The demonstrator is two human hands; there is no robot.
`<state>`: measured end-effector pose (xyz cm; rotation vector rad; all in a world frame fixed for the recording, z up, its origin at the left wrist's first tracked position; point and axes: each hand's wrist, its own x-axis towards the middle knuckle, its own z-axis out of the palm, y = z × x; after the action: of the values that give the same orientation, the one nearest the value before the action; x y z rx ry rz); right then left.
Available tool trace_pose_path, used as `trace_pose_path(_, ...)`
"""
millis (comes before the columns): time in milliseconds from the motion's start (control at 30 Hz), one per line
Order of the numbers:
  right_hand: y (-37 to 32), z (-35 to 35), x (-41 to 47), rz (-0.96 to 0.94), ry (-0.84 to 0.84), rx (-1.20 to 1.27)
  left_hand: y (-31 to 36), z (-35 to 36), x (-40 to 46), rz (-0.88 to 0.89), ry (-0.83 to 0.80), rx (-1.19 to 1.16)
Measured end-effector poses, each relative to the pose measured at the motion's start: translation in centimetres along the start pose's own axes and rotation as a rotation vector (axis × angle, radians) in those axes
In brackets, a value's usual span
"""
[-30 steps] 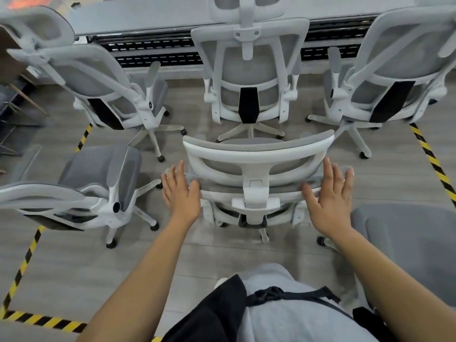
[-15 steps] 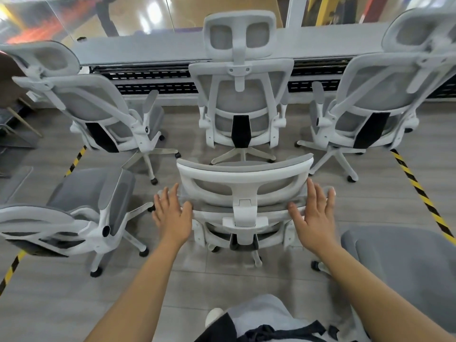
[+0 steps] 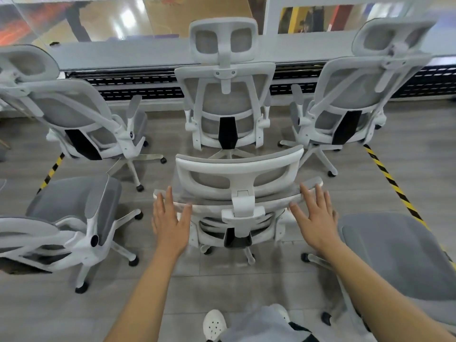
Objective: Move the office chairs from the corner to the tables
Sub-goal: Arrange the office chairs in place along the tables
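Both hands are reaching forward with fingers straight and spread, holding nothing: the left hand (image 3: pixel 170 223) and right hand (image 3: pixel 314 218) are flanking the backrest of the nearest office chair (image 3: pixel 238 191), standing mid-floor behind three headrest chairs (image 3: pixel 225 95).

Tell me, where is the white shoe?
In the head view, the white shoe is at the bottom middle, on the grey floor between the person's forearms, behind the nearest chair.

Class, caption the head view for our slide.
Both open hands, left hand and right hand, reach for the nearest office chair.
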<state>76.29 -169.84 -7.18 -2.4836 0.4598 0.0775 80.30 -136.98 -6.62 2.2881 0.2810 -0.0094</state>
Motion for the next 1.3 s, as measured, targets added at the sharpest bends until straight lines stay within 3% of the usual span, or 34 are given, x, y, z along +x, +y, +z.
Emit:
trace_pose_path(133, 2.0, -0.3, -6.5, 0.109, 0.028, 0.052, 1.4, 0.2, -4.5, 0.179, -0.021, -0.094)
trace_pose_path(367, 5.0, -2.9, -14.6, 0.213, 0.193, 0.095, 6.4, 5.8, -10.3, 0.517, -0.382, -0.044)
trace_pose_path(667, 11.5, -8.7, -20.0, 0.153, 0.313, 0.150, 12.1, 9.9, -20.1, 0.638, -0.511, 0.103)
trace_pose_path(1000, 27.2, -21.8, -33.9, 0.012, 0.560, 0.174, 21.9, 23.4, -39.6, 0.825, -0.706, 0.087)
trace_pose_path(1167, 33.2, -27.4, -38.5, 0.071, 0.780, 0.219, 27.9, 27.7, -46.2, 1.032, -0.731, 0.102)
trace_pose_path(1300, 38.2, -30.5, -38.7, 0.209, 0.721, 0.136, 31.6, 32.3, -49.0, 1.250, -0.560, 0.184)
